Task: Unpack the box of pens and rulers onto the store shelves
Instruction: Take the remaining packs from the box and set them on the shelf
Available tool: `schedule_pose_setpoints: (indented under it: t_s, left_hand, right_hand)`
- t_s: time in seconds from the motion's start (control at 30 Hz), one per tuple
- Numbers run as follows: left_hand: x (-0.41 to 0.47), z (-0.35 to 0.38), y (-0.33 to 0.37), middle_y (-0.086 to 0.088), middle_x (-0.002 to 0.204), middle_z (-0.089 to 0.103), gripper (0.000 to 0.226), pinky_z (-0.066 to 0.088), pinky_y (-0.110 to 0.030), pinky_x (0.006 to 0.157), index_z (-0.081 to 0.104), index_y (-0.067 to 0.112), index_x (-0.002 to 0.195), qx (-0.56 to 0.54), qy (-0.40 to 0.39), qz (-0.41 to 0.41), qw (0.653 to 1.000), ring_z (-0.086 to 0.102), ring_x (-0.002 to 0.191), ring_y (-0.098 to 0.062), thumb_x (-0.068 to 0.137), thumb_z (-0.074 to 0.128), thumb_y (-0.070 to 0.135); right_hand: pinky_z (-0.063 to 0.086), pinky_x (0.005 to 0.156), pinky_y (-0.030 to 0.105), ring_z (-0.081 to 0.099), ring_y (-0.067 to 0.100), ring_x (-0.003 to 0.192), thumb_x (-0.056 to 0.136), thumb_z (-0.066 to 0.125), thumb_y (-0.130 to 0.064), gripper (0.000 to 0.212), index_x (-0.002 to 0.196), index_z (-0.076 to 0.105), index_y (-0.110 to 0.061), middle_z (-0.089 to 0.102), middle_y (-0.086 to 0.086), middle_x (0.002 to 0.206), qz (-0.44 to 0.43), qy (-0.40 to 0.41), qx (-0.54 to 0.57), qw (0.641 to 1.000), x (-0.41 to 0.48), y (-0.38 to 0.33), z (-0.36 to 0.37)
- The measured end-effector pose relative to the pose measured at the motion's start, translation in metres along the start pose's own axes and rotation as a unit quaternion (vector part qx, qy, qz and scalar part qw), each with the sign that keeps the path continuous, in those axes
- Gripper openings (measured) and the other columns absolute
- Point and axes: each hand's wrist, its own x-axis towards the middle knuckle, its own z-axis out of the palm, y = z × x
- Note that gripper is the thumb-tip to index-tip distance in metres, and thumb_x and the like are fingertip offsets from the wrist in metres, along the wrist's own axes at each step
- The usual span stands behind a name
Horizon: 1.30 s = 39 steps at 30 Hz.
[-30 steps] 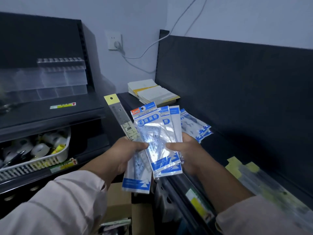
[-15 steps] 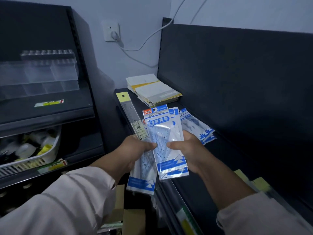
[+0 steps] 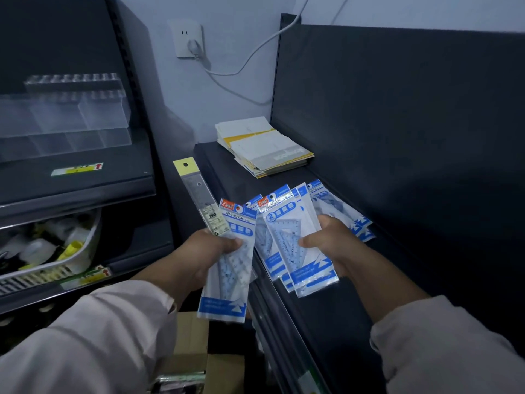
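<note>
From the head camera only. Gripped in the left hand (image 3: 210, 251), thumb on top: one clear plastic packet of blue set squares (image 3: 227, 268) with a blue-and-white printed header, plus a long steel ruler (image 3: 200, 194) in a clear sleeve with a yellow hang tab, slanting up and to the left. Pinched in the right hand (image 3: 332, 245): a fanned bundle of matching packets (image 3: 295, 248), held over the front part of the dark metal shelf (image 3: 383, 294). Already lying on that shelf, just behind the right hand: a few more of the same packets (image 3: 345, 211). Further back, a stack of white and yellow paper booklets (image 3: 264, 149). Below, between the sleeves: the open brown cardboard box (image 3: 193, 345).

Likely to slip: slick film on slick film, a loose fan under one thumb, so could shed a packet off the shelf lip to the floor or back into the box. Could also lose the ruler, clamped only at its lower end beside the packet. Worth squaring the fan before setting it down.
</note>
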Motion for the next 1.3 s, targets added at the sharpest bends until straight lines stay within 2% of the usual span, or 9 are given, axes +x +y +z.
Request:
schedule_pose_setpoints:
  t_s: [0.13, 0.33, 0.47, 0.57, 0.7, 1.0, 1.1, 1.2, 1.3]
  left_hand:
    - [0.004, -0.004, 0.002, -0.019, 0.098, 0.070, 0.028, 0.056, -0.041, 0.069, 0.061, 0.000, 0.112, -0.022, -0.014, -0.013, 1.000, 0.068, 0.079, -0.032, 0.085, 0.058, -0.008]
    - [0.006, -0.006, 0.004, -0.020, 0.101, 0.069, 0.029, 0.054, -0.040, 0.071, 0.061, -0.002, 0.112, -0.028, -0.020, -0.007, 0.999, 0.067, 0.084, -0.032, 0.087, 0.050, -0.012]
    - [0.006, -0.006, 0.003, -0.022, 0.103, 0.068, 0.029, 0.053, -0.043, 0.075, 0.062, -0.001, 0.110, -0.035, -0.007, -0.006, 0.999, 0.066, 0.084, -0.034, 0.087, 0.049, -0.013]
    - [0.007, -0.008, 0.001, -0.022, 0.105, 0.067, 0.029, 0.053, -0.043, 0.079, 0.062, -0.001, 0.109, -0.036, -0.002, -0.006, 0.999, 0.065, 0.085, -0.035, 0.087, 0.048, -0.014]
    - [0.007, -0.007, -0.001, -0.023, 0.106, 0.067, 0.029, 0.052, -0.045, 0.081, 0.061, -0.001, 0.109, -0.043, 0.003, -0.008, 0.999, 0.065, 0.086, -0.035, 0.086, 0.048, -0.014]
    - [0.008, 0.002, -0.003, -0.021, 0.100, 0.069, 0.031, 0.056, -0.042, 0.069, 0.060, -0.001, 0.112, -0.052, -0.004, -0.006, 0.999, 0.068, 0.079, -0.033, 0.086, 0.049, -0.014]
    - [0.006, 0.009, -0.001, -0.018, 0.096, 0.070, 0.031, 0.058, -0.038, 0.057, 0.060, -0.001, 0.112, -0.058, -0.013, -0.001, 0.998, 0.069, 0.072, -0.029, 0.085, 0.050, -0.014]
    - [0.007, 0.017, 0.000, -0.019, 0.098, 0.069, 0.033, 0.057, -0.041, 0.063, 0.057, -0.003, 0.116, -0.079, -0.023, 0.001, 0.997, 0.069, 0.079, -0.031, 0.085, 0.050, -0.014]
    - [0.009, 0.024, 0.002, -0.021, 0.106, 0.069, 0.036, 0.056, -0.044, 0.066, 0.056, -0.003, 0.119, -0.101, -0.030, 0.009, 0.994, 0.069, 0.087, -0.034, 0.085, 0.049, -0.014]
  right_hand:
    - [0.057, 0.080, 0.042, 0.067, 0.024, 0.088, 0.079, 0.070, 0.000, 0.030, 0.103, 0.060, -0.014, 0.069, 0.006, 0.097, -0.028, 0.030, -0.099, 0.994, 0.010, 0.002, 0.012]
    - [0.050, 0.069, 0.026, 0.061, 0.017, 0.091, 0.081, 0.073, -0.009, 0.042, 0.116, 0.052, -0.017, 0.065, 0.003, 0.110, -0.072, 0.071, -0.200, 0.974, 0.014, 0.002, 0.018]
    - [0.035, 0.108, 0.040, 0.028, 0.024, 0.138, 0.088, 0.065, -0.020, 0.078, 0.151, 0.018, -0.030, 0.023, 0.002, 0.155, -0.088, 0.060, -0.306, 0.946, 0.013, 0.010, 0.030]
    - [0.017, 0.113, 0.044, 0.005, 0.021, 0.145, 0.095, 0.045, -0.026, 0.058, 0.147, 0.024, -0.042, -0.002, -0.007, 0.160, -0.124, 0.045, -0.419, 0.898, 0.011, 0.021, 0.042]
    - [0.008, 0.114, 0.044, -0.005, 0.020, 0.146, 0.097, 0.034, -0.030, 0.051, 0.144, 0.027, -0.049, -0.008, -0.008, 0.160, -0.133, 0.043, -0.463, 0.876, 0.016, 0.032, 0.043]
    - [0.005, 0.116, 0.053, -0.006, 0.027, 0.146, 0.099, 0.032, -0.027, 0.054, 0.145, 0.018, -0.050, -0.012, -0.005, 0.160, -0.058, 0.093, -0.521, 0.846, 0.034, 0.033, 0.006]
    - [0.006, 0.115, 0.050, -0.002, 0.027, 0.146, 0.100, 0.038, -0.028, 0.049, 0.145, 0.028, -0.042, -0.003, -0.001, 0.161, -0.090, 0.142, -0.515, 0.841, 0.030, 0.022, 0.006]
    - [0.032, 0.106, 0.038, 0.039, 0.023, 0.131, 0.097, 0.046, -0.035, 0.036, 0.130, 0.055, -0.025, 0.045, 0.004, 0.144, -0.201, 0.184, -0.357, 0.894, 0.013, 0.008, 0.021]
    - [0.050, 0.088, 0.037, 0.062, 0.015, 0.097, 0.091, 0.055, -0.039, 0.022, 0.107, 0.062, -0.025, 0.066, -0.002, 0.108, -0.110, 0.010, -0.087, 0.990, -0.012, -0.002, 0.042]
